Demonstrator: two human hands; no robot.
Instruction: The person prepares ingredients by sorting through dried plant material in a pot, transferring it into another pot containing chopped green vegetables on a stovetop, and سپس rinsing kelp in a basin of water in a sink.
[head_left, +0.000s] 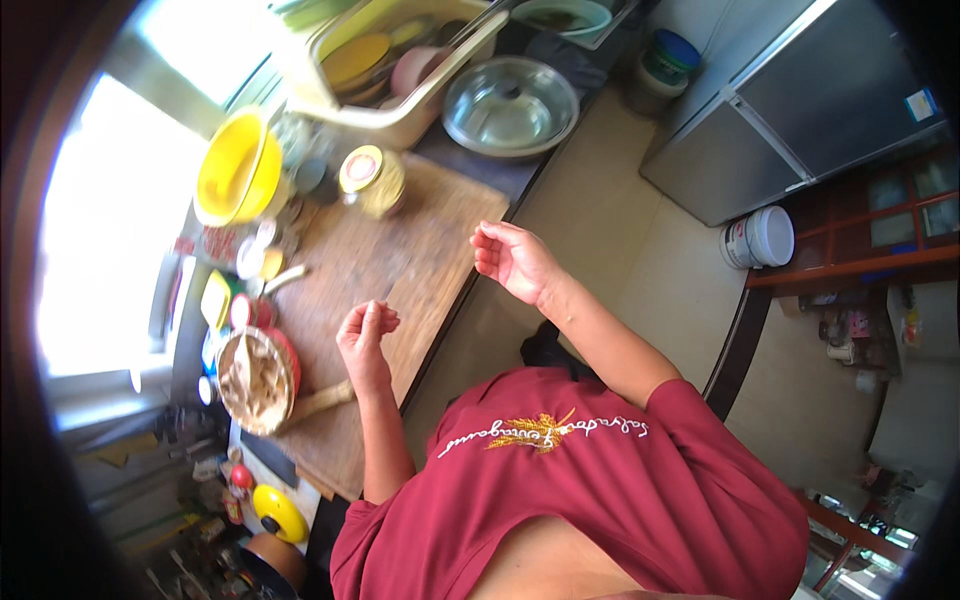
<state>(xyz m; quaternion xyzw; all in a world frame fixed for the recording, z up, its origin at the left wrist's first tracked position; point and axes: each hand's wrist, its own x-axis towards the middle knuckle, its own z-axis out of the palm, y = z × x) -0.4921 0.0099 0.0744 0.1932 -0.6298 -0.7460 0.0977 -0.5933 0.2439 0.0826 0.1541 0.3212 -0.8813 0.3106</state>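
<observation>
My left hand [368, 340] is held over the near edge of a large wooden board [400, 255], its fingers curled in with the thumb on top. Nothing shows in it. Farther right, my right hand [512, 262] hovers just past the board's edge with bent fingers, also showing nothing in its grasp. To the left of my left hand is a red bowl [295, 365] heaped with a pale, brownish, lumpy mass [253, 378]. A wooden rolling pin [325, 398] lies beside it. A glass jar [374, 185] with a yellow-rimmed lid stands at the board's far end.
Behind the board are a yellow bowl [240, 170] and several small jars and bottles. A steel basin [511, 107] and a cream tub [400, 120] of dishes stand beyond. A grey fridge [780, 110] and a white bucket [758, 238] are on the right.
</observation>
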